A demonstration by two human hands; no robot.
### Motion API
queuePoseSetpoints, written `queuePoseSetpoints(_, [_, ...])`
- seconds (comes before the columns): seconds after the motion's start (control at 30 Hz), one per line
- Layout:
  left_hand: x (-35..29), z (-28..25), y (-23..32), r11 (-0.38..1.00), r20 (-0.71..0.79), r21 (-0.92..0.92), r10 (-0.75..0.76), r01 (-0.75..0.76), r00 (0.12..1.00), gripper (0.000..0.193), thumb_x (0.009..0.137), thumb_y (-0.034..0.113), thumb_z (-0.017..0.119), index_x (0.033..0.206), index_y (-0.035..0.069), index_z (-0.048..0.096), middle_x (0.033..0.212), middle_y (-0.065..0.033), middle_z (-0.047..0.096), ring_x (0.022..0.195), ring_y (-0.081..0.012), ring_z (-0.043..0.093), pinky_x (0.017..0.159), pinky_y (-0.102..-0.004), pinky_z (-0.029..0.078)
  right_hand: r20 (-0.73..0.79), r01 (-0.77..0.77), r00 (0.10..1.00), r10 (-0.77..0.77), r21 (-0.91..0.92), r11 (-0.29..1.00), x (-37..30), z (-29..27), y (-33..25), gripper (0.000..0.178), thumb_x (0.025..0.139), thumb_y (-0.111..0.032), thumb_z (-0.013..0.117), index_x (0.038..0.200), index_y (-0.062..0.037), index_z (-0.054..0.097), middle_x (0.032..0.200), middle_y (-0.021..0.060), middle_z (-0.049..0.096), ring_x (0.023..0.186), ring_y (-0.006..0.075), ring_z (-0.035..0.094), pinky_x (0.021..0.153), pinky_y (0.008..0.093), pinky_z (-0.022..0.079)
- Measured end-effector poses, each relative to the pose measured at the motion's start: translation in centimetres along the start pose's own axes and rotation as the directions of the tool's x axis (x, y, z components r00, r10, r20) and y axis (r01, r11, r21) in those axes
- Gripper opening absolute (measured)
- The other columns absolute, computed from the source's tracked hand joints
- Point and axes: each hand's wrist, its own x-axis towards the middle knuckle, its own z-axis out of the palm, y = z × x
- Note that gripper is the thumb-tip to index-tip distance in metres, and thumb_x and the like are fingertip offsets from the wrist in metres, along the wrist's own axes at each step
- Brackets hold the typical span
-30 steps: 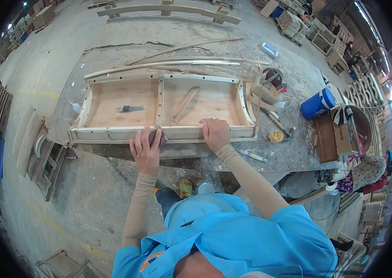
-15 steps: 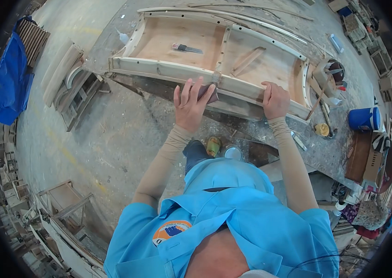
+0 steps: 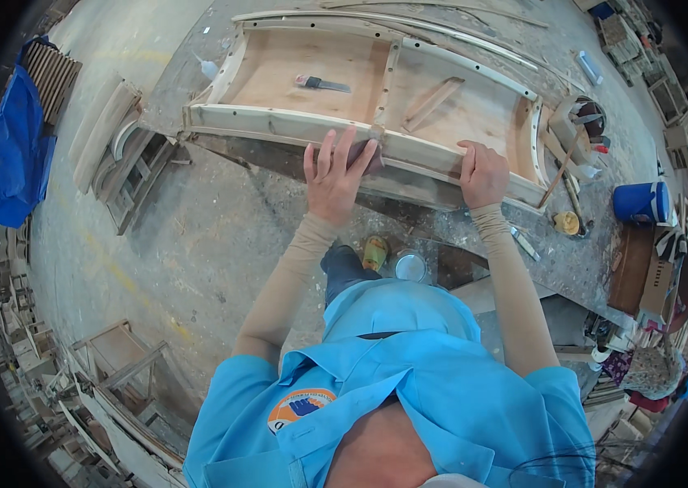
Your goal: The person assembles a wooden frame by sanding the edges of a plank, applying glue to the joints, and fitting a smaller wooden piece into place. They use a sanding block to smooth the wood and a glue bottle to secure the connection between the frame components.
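A curved wooden frame with a plywood back and a middle divider lies across the workbench in front of me. My left hand presses a brown piece of sandpaper against its near side rail, close to the divider; the thumb lies over the paper and the other fingers are stretched up over it. Farther right, my right hand is closed round the top edge of that same rail. Inside the frame lie a small flat-bladed tool in the left bay and a loose wooden strip in the right bay.
On the bench to the right stand a round container, a blue bucket and a small yellow pot. Curved wooden parts sit on the floor at left, beside a blue cover. A tin stands near my feet.
My left hand and the sandpaper have shifted slightly up and left along the rail. The frame appears slightly farther left in view; my right hand keeps its hold.
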Motion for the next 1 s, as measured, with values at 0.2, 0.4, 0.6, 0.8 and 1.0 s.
queuePoseSetpoints(0.2, [1.6,-0.1,1.1,0.995,-0.017,-0.095,-0.01,0.008,1.0,0.053,0.079,0.014,0.064,0.128,0.031,0.061,0.141,-0.0006,0.045,0.131,-0.0269,0.037,0.11,-0.0492,0.022,-0.001,0.007,1.0,-0.007,0.011,1.0,-0.1,0.1,0.0,0.015,0.093,-0.016,0.052,0.093,-0.0142,0.067,0.077,0.0036,0.063,0.071,0.0222,0.058,0.069,0.0372,0.043])
queuePoseSetpoints(0.4, [1.3,0.0,1.0,0.997,-0.029,-0.07,-0.013,0.011,0.999,0.05,0.079,0.014,0.065,0.127,0.03,0.062,0.141,-0.0002,0.045,0.131,-0.0266,0.037,0.11,-0.0486,0.023,-0.001,0.015,1.0,-0.015,0.012,1.0,0.0,0.0,0.2,0.016,0.093,-0.016,0.052,0.093,-0.0147,0.067,0.076,0.0031,0.063,0.07,0.0222,0.058,0.069,0.037,0.043])
queuePoseSetpoints(0.6, [0.5,-0.3,1.0,0.997,-0.015,-0.066,-0.033,0.032,0.999,0.05,0.079,0.015,0.066,0.126,0.03,0.063,0.14,-0.0003,0.047,0.129,-0.0262,0.039,0.11,-0.0476,0.023,0.004,0.004,1.0,-0.004,0.002,1.0,-0.1,0.0,0.2,0.015,0.092,-0.016,0.052,0.093,-0.0146,0.067,0.076,0.0031,0.062,0.07,0.0226,0.058,0.069,0.0371,0.043])
queuePoseSetpoints(0.8, [-0.3,-0.7,0.0,0.999,-0.06,-0.034,-0.014,0.012,0.998,0.057,0.074,0.015,0.07,0.128,0.031,0.062,0.14,0.0006,0.047,0.131,-0.0259,0.036,0.11,-0.047,0.023,-0.011,0.015,1.0,-0.015,0.028,1.0,0.0,0.2,0.3,0.015,0.092,-0.016,0.053,0.093,-0.0145,0.067,0.077,0.0034,0.063,0.07,0.0228,0.059,0.069,0.0373,0.043])
queuePoseSetpoints(1.0, [0.6,-0.1,0.4,1.0,0.001,-0.028,0.003,-0.003,1.0,0.057,0.075,0.016,0.07,0.129,0.031,0.061,0.139,0.0017,0.046,0.13,-0.0249,0.037,0.11,-0.0469,0.023,-0.001,0.014,1.0,-0.014,0.022,1.0,0.0,0.0,0.4,0.015,0.092,-0.015,0.052,0.093,-0.0143,0.067,0.077,0.0038,0.063,0.07,0.0228,0.058,0.069,0.0376,0.043])
